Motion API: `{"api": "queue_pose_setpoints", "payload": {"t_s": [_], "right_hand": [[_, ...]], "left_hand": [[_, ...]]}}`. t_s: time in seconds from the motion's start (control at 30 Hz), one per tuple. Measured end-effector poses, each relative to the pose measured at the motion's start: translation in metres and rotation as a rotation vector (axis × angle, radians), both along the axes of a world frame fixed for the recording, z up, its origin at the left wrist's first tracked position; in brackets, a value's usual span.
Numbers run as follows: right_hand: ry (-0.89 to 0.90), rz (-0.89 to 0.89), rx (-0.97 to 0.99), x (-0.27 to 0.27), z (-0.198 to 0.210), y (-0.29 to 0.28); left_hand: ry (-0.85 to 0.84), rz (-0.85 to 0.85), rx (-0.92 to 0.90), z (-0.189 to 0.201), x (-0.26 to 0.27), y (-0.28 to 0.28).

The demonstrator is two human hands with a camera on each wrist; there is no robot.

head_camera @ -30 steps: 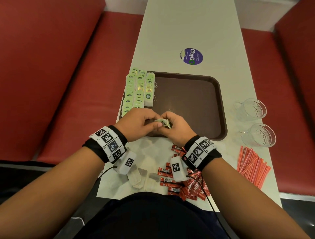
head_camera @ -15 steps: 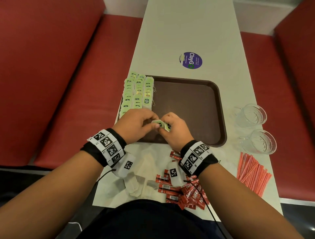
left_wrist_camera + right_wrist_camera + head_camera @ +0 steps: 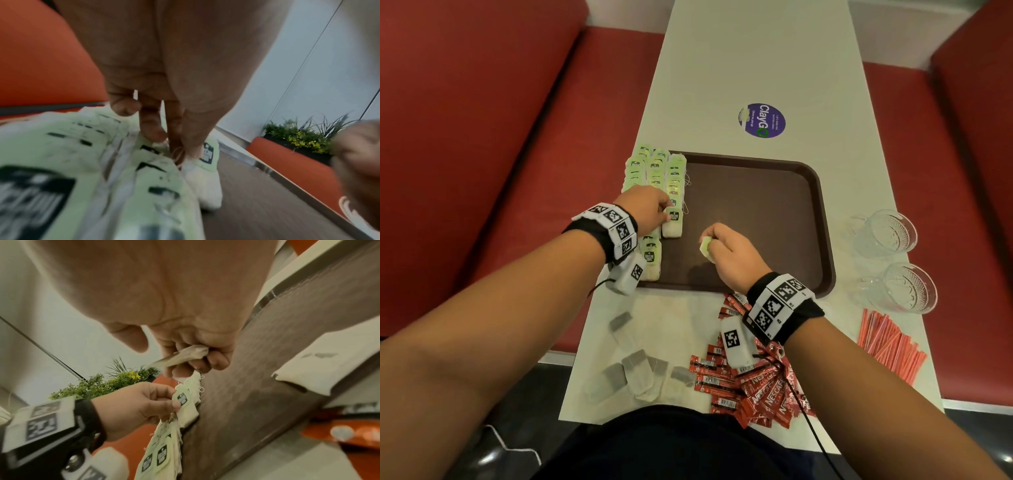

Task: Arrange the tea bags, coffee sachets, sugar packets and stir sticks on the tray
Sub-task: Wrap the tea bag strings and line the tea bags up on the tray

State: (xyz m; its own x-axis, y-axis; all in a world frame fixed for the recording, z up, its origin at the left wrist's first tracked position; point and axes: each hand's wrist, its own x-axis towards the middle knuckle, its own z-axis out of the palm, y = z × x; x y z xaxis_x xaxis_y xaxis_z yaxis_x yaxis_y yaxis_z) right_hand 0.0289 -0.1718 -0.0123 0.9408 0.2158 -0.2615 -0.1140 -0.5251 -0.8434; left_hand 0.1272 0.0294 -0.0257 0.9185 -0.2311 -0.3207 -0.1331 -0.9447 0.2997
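Note:
A brown tray [image 3: 756, 192] lies mid-table. Rows of tea bags with green tags [image 3: 654, 171] line its left side. My left hand [image 3: 666, 214] pinches the green tag of the nearest tea bag [image 3: 673, 226] in the inner row; the right wrist view shows thumb and fingers on that tag [image 3: 182, 400]. My right hand [image 3: 710, 245] hovers over the tray's near left part, fingers curled round a crumpled pale green paper piece [image 3: 185, 356]. Loose tea bags [image 3: 633, 373], red coffee sachets [image 3: 750, 383] and red stir sticks [image 3: 890, 342] lie on the table near me.
Two glass cups [image 3: 887, 233] [image 3: 904, 287] stand right of the tray. A purple round sticker [image 3: 762, 120] is on the table beyond it. Red bench seats [image 3: 482, 137] flank the narrow table. The tray's middle and right hold nothing.
My hands were together over the tray's near edge and have parted. The left hand went forward-left with a tea bag to the inner row; the right keeps the green paper piece.

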Motion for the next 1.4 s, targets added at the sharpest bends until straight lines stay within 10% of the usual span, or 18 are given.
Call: {"api": "queue_pose_setpoints", "payload": {"t_s": [0.57, 0.83, 0.97, 1.4], "right_hand": [[-0.107, -0.07, -0.043, 0.004, -0.009, -0.009], [-0.141, -0.111, -0.037, 0.01, -0.011, -0.012], [-0.153, -0.106, 0.001, 0.012, -0.011, -0.009], [0.017, 0.273, -0.24, -0.029, -0.021, -0.015]], "left_hand": [[-0.077, 0.081, 0.107, -0.006, 0.004, -0.022], [-0.038, -0.095, -0.559, 0.031, -0.034, -0.023], [-0.058, -0.24, -0.497, 0.03, -0.044, -0.018], [-0.01, 0.086, -0.193, -0.01, -0.012, -0.001]]}}
